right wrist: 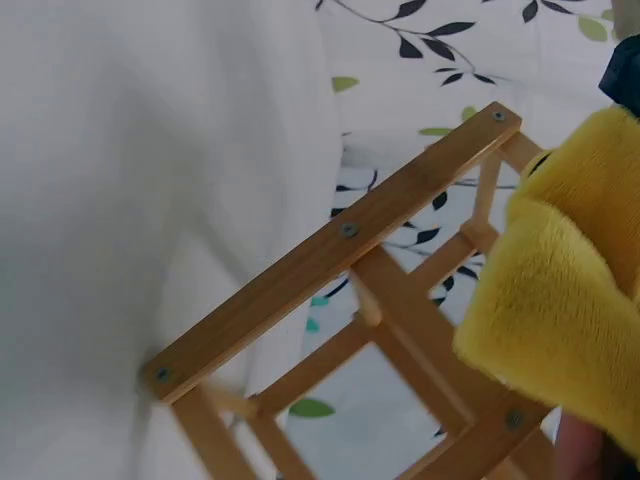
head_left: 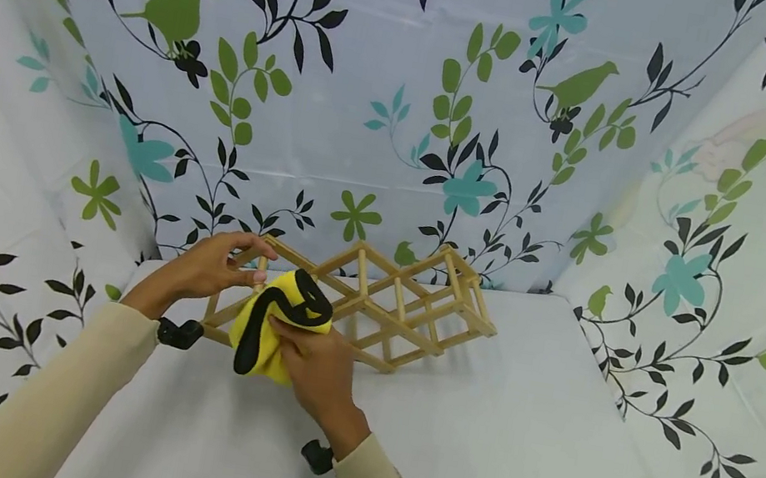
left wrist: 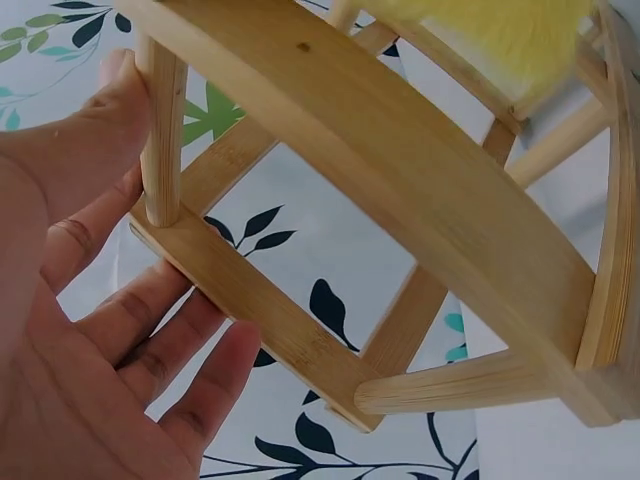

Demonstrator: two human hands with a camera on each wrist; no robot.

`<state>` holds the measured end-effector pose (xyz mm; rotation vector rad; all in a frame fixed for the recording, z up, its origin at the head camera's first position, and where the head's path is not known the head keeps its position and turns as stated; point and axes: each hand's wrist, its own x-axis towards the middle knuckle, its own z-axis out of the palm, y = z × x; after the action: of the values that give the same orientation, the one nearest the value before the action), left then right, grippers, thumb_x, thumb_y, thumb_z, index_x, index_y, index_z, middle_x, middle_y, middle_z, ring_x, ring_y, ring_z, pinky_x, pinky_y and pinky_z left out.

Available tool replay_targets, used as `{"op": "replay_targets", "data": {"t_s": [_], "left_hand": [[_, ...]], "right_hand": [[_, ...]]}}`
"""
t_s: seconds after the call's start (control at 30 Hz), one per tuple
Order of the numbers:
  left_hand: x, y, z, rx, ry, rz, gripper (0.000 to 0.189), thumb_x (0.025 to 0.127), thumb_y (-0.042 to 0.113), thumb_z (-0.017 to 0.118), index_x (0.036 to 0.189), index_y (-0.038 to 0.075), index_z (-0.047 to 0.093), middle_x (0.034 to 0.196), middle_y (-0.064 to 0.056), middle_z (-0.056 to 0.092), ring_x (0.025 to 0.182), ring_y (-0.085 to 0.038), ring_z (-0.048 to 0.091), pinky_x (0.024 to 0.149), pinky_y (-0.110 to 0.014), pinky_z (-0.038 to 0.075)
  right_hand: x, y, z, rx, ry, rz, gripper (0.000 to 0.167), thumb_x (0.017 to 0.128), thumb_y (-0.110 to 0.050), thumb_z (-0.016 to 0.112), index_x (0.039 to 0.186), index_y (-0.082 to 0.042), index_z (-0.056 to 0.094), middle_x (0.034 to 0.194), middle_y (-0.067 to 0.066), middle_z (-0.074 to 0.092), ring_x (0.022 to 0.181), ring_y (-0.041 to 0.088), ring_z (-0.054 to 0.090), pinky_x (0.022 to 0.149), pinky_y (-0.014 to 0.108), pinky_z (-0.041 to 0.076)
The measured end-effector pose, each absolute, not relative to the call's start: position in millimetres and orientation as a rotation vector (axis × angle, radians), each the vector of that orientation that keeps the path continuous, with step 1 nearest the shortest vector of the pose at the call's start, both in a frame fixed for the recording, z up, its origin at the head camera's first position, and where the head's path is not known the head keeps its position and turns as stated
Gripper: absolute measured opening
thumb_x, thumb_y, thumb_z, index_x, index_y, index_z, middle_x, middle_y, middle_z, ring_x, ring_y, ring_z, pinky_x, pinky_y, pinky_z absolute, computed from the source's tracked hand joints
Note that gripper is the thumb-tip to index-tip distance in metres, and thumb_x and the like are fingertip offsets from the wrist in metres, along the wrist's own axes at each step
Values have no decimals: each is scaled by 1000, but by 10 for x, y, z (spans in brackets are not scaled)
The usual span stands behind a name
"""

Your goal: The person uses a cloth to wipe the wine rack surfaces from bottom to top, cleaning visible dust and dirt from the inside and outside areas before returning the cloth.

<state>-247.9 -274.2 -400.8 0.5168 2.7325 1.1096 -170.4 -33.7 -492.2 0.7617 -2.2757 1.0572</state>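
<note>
A light wooden wine rack (head_left: 363, 303) with a zigzag lattice of slats and dowels stands at the back of the white table. At its left end my left hand (head_left: 206, 269) grips the frame. In the left wrist view the thumb lies against a round dowel (left wrist: 163, 140), and the fingers reach under a flat slat (left wrist: 265, 300). My right hand (head_left: 319, 368) holds a bunched yellow cloth (head_left: 271, 339) with black edging, in front of the rack's left part. The right wrist view shows the cloth (right wrist: 540, 300) overlapping the frame, covering most of that hand.
The white tabletop (head_left: 511, 430) spreads in front and to the right of the rack. A curtain (head_left: 398, 148) printed with leaves, birds and flowers hangs behind it, and similar fabric (head_left: 733, 374) lines both sides. A dark strap mount (head_left: 319, 457) sits at the right wrist.
</note>
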Motion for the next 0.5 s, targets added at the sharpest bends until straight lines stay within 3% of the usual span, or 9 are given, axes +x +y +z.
{"op": "replay_targets", "data": {"t_s": [0.1, 0.2, 0.37, 0.43, 0.5], "left_hand": [[-2480, -2730, -3997, 516, 2739, 1080, 38, 102, 32, 74, 135, 14, 67, 159, -23, 51, 138, -46, 54, 103, -64, 51], [-2477, -2739, -3989, 493, 2744, 1064, 38, 102, 32, 74, 135, 15, 67, 160, -23, 50, 133, -45, 57, 101, -62, 52], [-2486, -2741, -3995, 477, 2744, 1057, 36, 103, 28, 73, 134, 13, 67, 158, -24, 51, 136, -48, 55, 104, -65, 52], [-2485, -2724, -3986, 475, 2740, 1054, 35, 103, 27, 73, 134, 13, 68, 158, -24, 51, 136, -48, 55, 103, -65, 52], [-2475, -2706, -3986, 459, 2736, 1045, 36, 102, 28, 73, 135, 14, 67, 158, -24, 50, 129, -46, 58, 100, -62, 54]], "right_hand": [[-1663, -205, -5027, 576, -2340, 1019, 26, 90, -12, 79, 111, -25, 85, 85, -4, 82, 59, 4, 57, 54, 12, 43], [-1625, -136, -5070, 576, -2277, 1054, 30, 86, -7, 79, 110, -23, 86, 87, -3, 82, 62, 2, 59, 56, 10, 44], [-1649, -285, -4982, 874, -2096, 1024, 28, 98, -12, 75, 122, -24, 82, 102, 1, 82, 82, 9, 74, 75, 16, 59], [-1682, -337, -4984, 866, -2110, 957, 22, 101, -19, 75, 121, -24, 83, 98, 1, 81, 79, 9, 73, 71, 17, 58], [-1705, -311, -5070, 760, -2172, 882, 13, 99, -25, 77, 109, -24, 85, 83, -3, 78, 66, 5, 65, 60, 14, 51]]}}
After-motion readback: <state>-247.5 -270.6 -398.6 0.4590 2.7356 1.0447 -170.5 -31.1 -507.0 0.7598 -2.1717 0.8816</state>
